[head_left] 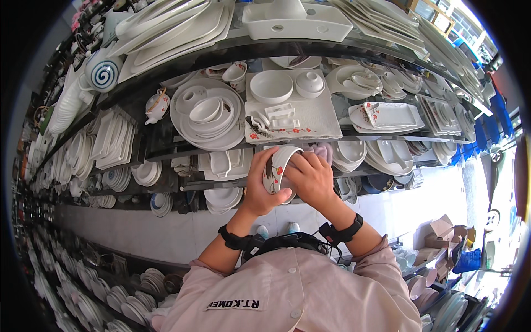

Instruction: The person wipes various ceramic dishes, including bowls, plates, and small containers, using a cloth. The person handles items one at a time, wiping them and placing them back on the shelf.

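A white bowl (275, 170) with red blossoms and a dark branch painted on its outside is tipped on its side in front of the shelves. My left hand (256, 187) grips it, fingers along the outer wall and thumb near the lower rim. A greyish-pink cloth (322, 150) sticks out beyond the knuckles of my right hand (313, 178), which is closed at the bowl's mouth. Those fingertips are hidden inside the bowl. Just behind stands a rectangular white tray (323, 123) with red flowers, bearing a round bowl (271, 87), a lidded cup (310, 84) and small pieces.
Stacked round plates (180, 124) and a small teapot (157, 106) sit left of the tray. Rectangular dishes (387, 116) lie to its right. An upper shelf edge (243, 42) overhangs them. Behind me are more plate stacks (135, 307) and cardboard boxes (442, 229).
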